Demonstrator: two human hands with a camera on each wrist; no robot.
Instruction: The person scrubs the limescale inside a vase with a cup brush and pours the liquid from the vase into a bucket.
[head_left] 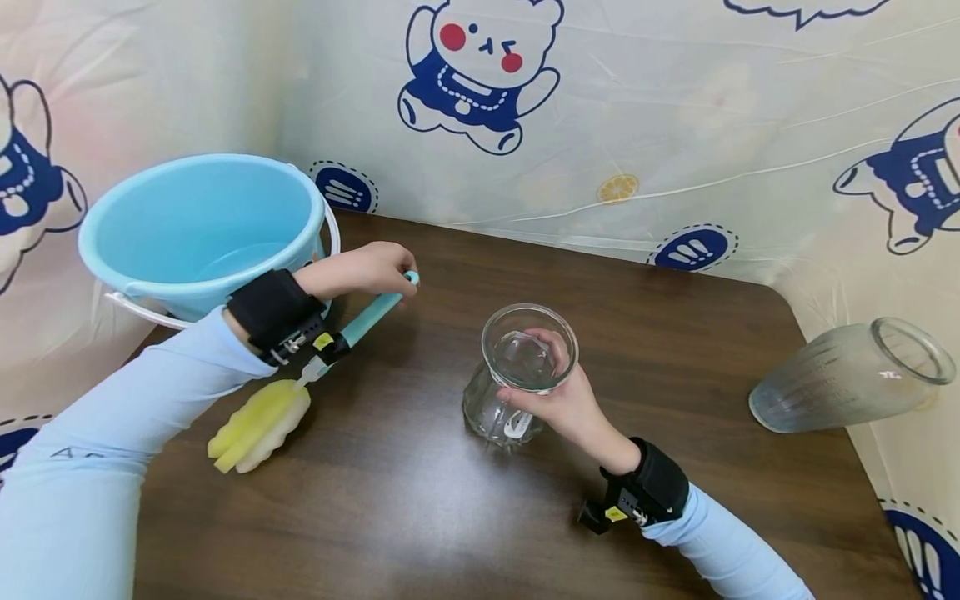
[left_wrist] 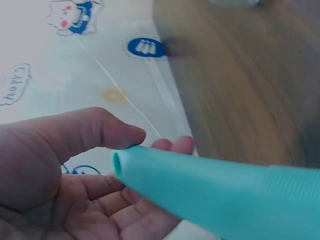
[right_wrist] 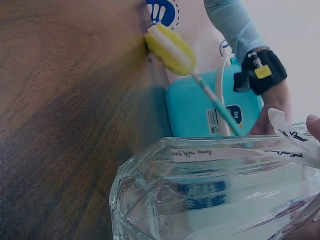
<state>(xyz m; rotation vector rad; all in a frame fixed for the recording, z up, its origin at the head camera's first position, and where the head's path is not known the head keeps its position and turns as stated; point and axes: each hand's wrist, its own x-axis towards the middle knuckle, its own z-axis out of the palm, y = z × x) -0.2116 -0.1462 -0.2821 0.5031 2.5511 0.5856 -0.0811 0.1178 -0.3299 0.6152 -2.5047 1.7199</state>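
Note:
My left hand (head_left: 369, 271) holds the teal handle (head_left: 372, 317) of a sponge brush near its end; in the left wrist view the thumb and fingers lie around the handle (left_wrist: 200, 180). The brush's yellow and white sponge head (head_left: 258, 425) points down toward the front left. With my right hand (head_left: 558, 396) I grip a clear glass vase (head_left: 498, 412) just below its wide rim, fingers on the far side. A printed ribbon (right_wrist: 215, 154) shows at the vase in the right wrist view. The vase's mouth faces up.
A light blue bucket (head_left: 202, 287) with a white handle stands at the back left, behind my left forearm. At the right edge of the brown table (head_left: 420, 517), a second, greyish glass vase (head_left: 832, 383) stands. A patterned sheet (head_left: 675, 108) hangs behind the table.

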